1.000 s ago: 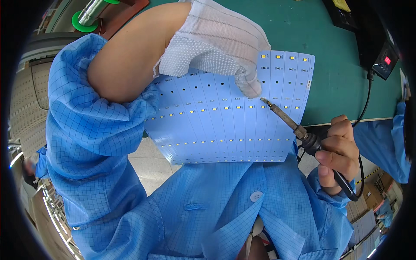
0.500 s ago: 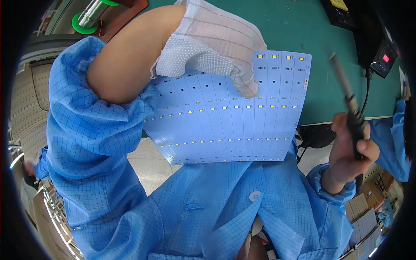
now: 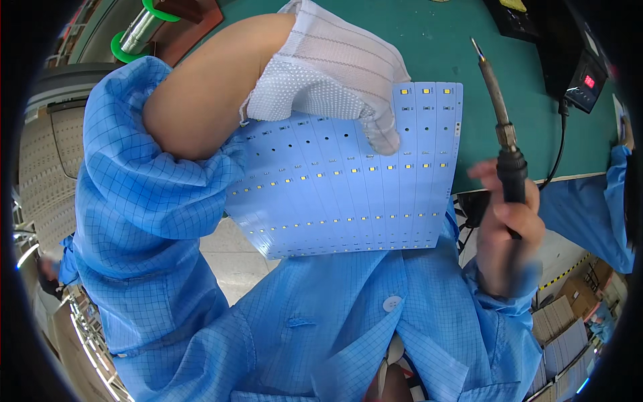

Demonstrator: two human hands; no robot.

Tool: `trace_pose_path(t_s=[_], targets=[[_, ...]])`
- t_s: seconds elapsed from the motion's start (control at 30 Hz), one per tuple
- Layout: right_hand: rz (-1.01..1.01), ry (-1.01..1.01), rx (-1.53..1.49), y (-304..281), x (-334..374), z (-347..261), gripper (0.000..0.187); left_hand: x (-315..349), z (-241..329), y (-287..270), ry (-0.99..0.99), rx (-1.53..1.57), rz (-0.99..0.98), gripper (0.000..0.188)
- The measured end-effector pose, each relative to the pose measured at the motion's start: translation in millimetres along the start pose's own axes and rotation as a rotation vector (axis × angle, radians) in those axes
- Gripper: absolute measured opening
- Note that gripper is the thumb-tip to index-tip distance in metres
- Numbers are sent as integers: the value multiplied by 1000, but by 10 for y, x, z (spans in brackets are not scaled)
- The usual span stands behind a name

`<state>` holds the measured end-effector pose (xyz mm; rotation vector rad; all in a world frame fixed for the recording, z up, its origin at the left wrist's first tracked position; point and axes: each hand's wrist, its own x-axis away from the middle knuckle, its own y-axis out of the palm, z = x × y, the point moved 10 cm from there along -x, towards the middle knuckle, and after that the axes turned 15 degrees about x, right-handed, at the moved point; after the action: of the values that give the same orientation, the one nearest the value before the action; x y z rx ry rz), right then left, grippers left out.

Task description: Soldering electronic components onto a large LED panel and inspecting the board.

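Observation:
My left hand [image 3: 341, 74], in a white dotted knit glove, is closed over the far part of a white LED circuit board panel [image 3: 348, 194]. One gloved fingertip presses on its face, and the other fingers are partly hidden. Rows of small yellow LEDs and dark holes run across the panel, which reaches from the bench to the front of my blue checked coat. My bare right hand [image 3: 506, 228] grips a soldering iron [image 3: 512, 164] by its black handle. Its metal tip points up and away, to the right of the panel and apart from it.
A green bench mat [image 3: 442, 40] lies beyond the panel. At the right stands a black soldering station [image 3: 579, 84] with a red display and a cable. A solder wire spool [image 3: 139, 33] with green flanges is at the far left. Someone's blue sleeve [image 3: 583, 214] shows at right.
My right hand has moved left with the soldering iron, whose tip now stands higher and nearer the panel. The panel and left hand have shifted only slightly.

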<state>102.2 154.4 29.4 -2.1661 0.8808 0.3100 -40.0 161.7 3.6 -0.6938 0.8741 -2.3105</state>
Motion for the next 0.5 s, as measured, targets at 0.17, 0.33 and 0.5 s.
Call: trace_pose_path(t_s=[0.17,0.33,0.5], targets=[[62,-33,-157,-264,-34,71,29,-18,-52,26,249,-95,-42,25],[-5,71,-54,-303,-13,40,22,-41,-16,-21,246,85,-10,26],[-73,-45,-45,-207,-60,-31,18,-33,-49,-50,230,270,21,27]])
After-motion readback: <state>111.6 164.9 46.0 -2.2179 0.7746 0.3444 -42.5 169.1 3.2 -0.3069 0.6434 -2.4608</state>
